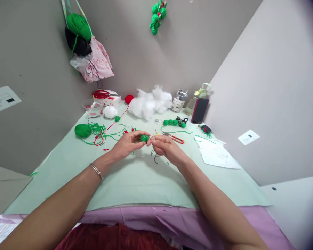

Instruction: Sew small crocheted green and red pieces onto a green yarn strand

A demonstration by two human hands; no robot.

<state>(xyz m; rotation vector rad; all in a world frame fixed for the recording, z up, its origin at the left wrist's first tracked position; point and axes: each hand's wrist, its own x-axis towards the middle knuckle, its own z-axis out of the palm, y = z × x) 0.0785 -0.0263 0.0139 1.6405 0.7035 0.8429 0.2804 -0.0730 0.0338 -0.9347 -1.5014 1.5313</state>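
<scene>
My left hand (129, 143) is closed around a small green crocheted ball (144, 138), held above the middle of the table. Close against it, my right hand (165, 145) pinches thumb and finger together at the ball's right side; what lies in the pinch is too small to make out. Just beyond my right hand lie orange-handled thread snips (176, 138). Some dark yarn ends (155, 159) rest on the cloth below my hands. Small red-and-green pieces (134, 129) are partly hidden behind my left hand.
A green yarn ball (82, 131) with tangled strands lies left. White stuffing (150, 103), a red yarn ball (129, 99), a pen cup (179, 102), a bottle (191, 106) and a phone (199, 111) line the back. A row of green crocheted balls (170, 122) and white paper (214, 152) lie right.
</scene>
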